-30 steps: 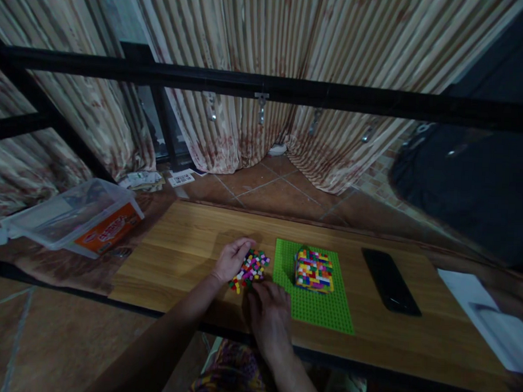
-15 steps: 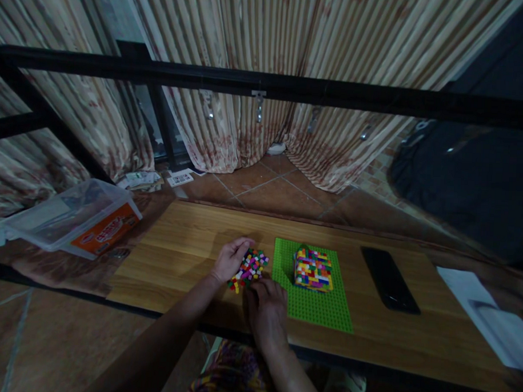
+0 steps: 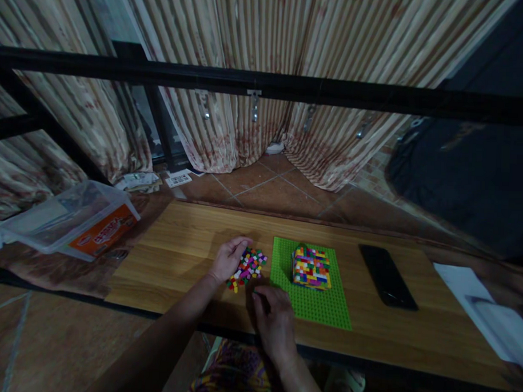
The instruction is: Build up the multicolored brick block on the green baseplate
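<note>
A loose pile of small multicoloured toy bricks (image 3: 253,264) lies on the wooden table. At the pile's left edge rests my left hand (image 3: 229,260), its fingers curled in with the thumb on top; whatever is between them is hidden. My right hand (image 3: 276,319) is just below and right of the pile, thumb and forefinger tips close together in a pinch. What that pinch holds, if anything, is too small to make out. Right of the pile, a block built of many coloured bricks (image 3: 311,268) stands on a green studded baseplate (image 3: 317,309).
A black phone-like slab (image 3: 387,277) lies right of the baseplate on the wooden tabletop (image 3: 174,244). White paper (image 3: 464,291) sits at the far right. A clear plastic bin (image 3: 72,212) with an orange label stands left. A dark bar (image 3: 231,80) crosses before striped curtains.
My right hand has drawn back from the pile, slightly down and to the right, and its thumb and forefinger now show. My left hand stays at the pile. The view has shifted slightly.
</note>
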`<state>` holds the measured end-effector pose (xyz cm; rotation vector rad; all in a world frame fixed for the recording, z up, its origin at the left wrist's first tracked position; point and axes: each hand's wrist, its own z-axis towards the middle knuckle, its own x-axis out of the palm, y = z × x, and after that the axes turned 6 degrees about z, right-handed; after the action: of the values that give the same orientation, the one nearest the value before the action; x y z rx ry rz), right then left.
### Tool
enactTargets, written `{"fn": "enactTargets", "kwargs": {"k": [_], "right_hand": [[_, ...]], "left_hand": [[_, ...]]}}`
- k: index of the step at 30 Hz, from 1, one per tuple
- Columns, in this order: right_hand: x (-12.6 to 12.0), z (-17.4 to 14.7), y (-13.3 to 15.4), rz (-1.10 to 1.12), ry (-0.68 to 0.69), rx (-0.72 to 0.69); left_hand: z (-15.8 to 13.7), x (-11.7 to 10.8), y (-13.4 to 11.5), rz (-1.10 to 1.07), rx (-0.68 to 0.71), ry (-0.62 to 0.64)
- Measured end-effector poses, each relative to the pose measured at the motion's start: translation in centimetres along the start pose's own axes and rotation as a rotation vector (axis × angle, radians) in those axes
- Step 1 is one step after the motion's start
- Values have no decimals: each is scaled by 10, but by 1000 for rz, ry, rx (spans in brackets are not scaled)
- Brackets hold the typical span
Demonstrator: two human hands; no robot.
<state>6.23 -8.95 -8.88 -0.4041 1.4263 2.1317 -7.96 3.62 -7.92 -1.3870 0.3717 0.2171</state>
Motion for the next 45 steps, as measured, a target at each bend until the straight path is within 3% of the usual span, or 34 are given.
{"fn": "enactTargets", "kwargs": {"k": [5,10,16,20,36,45], "right_hand": [[-8,0,2,78,-4,-16],[-32,4,0,74,-99,-1],[-78,18,-20,-26,-296,121],[-97,27,-35,-111,-344,227],[-95,55,-50,-161,-283,212],[-97,52,-51,-68,-338,313]], "left_hand": [[1,1,3,-11,3,0],[1,1,4,-18,-9,1],[1,0,3,-4,5,-1],[2,1,6,-5,5,-7],[2,-1,4,14,7,3],[2,0,5,-6,4,6]]}}
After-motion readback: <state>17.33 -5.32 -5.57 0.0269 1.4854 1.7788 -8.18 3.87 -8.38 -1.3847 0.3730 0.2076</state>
